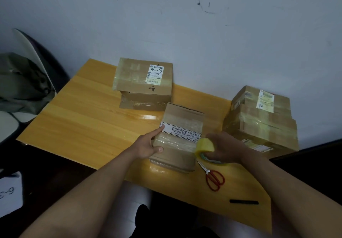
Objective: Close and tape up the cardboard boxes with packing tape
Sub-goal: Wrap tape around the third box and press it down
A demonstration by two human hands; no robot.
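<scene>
A small cardboard box [180, 126] with a printed black-and-white tape band stands at the table's near middle. My left hand [148, 145] holds its left side, index finger stretched up along the edge and thumb pressed on the front face. My right hand [224, 148] grips a yellowish roll of packing tape [205, 148] at the box's right side. A clear strip of tape lies across the box top toward the roll.
A taped box pair [142, 82] is stacked at the back by the wall. Another taped stack [262, 121] stands at the right. Red scissors [214, 179] and a black pen [244, 202] lie near the wooden table [83, 117] front edge. A chair with a green bag [20, 84] sits left.
</scene>
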